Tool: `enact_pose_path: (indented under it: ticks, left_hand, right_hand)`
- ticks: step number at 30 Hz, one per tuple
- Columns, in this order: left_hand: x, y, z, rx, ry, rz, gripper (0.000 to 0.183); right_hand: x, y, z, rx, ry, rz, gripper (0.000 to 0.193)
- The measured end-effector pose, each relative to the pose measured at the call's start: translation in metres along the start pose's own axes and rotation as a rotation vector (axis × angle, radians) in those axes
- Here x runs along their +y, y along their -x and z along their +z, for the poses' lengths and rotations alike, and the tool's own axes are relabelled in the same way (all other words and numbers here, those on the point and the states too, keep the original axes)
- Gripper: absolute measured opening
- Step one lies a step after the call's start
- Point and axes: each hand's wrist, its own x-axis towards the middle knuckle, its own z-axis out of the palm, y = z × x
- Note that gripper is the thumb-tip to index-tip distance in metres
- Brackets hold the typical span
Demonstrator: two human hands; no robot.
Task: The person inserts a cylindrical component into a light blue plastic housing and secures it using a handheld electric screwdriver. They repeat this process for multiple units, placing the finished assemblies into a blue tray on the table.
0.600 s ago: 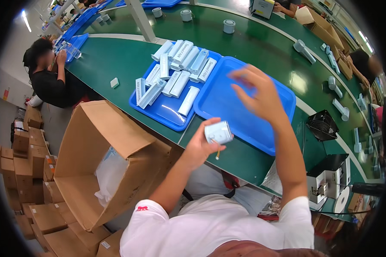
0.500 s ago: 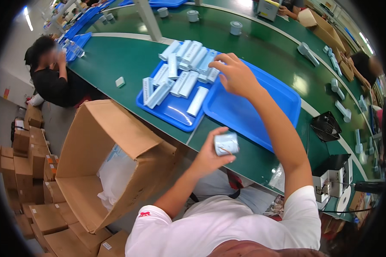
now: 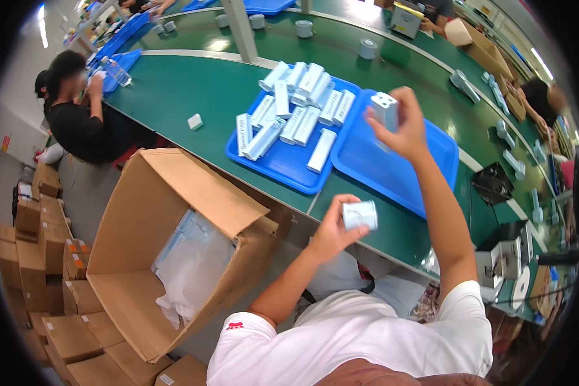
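Observation:
My left hand point(image 3: 330, 233) is closed round a short pale-blue cylinder point(image 3: 359, 215), with a thin line like a wire across its face. It is held in front of the bench edge, near my body. My right hand point(image 3: 406, 128) grips a pale-blue oblong block point(image 3: 385, 110) between thumb and fingers, raised above the right blue tray point(image 3: 361, 163). Dark spots or holes show on the block's upper end. Beside it, the left blue tray point(image 3: 283, 172) carries several pale-blue oblong blocks point(image 3: 297, 122) with printed sides, piled at the far end.
An open cardboard box point(image 3: 119, 257) with white bags stands left of the bench. A small white square piece point(image 3: 195, 121) lies on the green bench point(image 3: 174, 83). Beyond, a green conveyor point(image 3: 424, 83) carries cylinders and handled parts. A person point(image 3: 83, 122) sits at left.
My right hand has lifted an oblong block from the left tray and moved right, over the right tray. My left hand still holds the cylinder, now turned slightly.

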Motion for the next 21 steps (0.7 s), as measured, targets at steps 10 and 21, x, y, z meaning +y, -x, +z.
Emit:
enact_pose_path:
  ticks: [10, 21]
  left_hand:
    - [-0.016, -0.026, 0.073, 0.034, -0.283, 0.132, 0.056]
    - [-0.041, -0.016, 0.128, -0.134, -0.495, 0.023, 0.056]
  right_hand:
    - [-0.114, 0.183, -0.064, 0.559, -0.904, 0.262, 0.065]
    - [-0.159, 0.216, -0.073, 0.497, -0.427, 0.035, 0.074]
